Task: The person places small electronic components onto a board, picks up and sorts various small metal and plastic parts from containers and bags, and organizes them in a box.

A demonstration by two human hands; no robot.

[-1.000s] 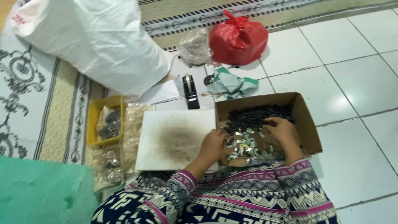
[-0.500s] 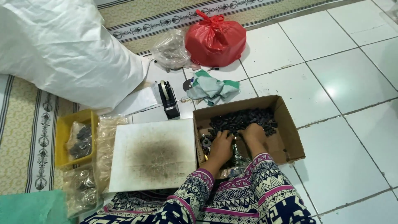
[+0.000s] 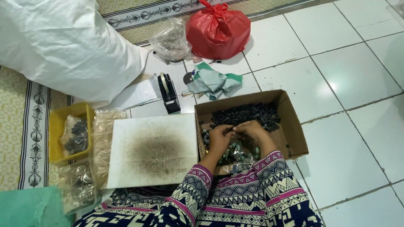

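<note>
hands, left and right, grip small parts inside the cardboard box, walls close around.

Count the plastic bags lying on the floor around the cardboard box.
5: big white bag top left; red tied bag at top; clear bag beside it; clear bags and left of the stained white board. More may be hidden.
</note>
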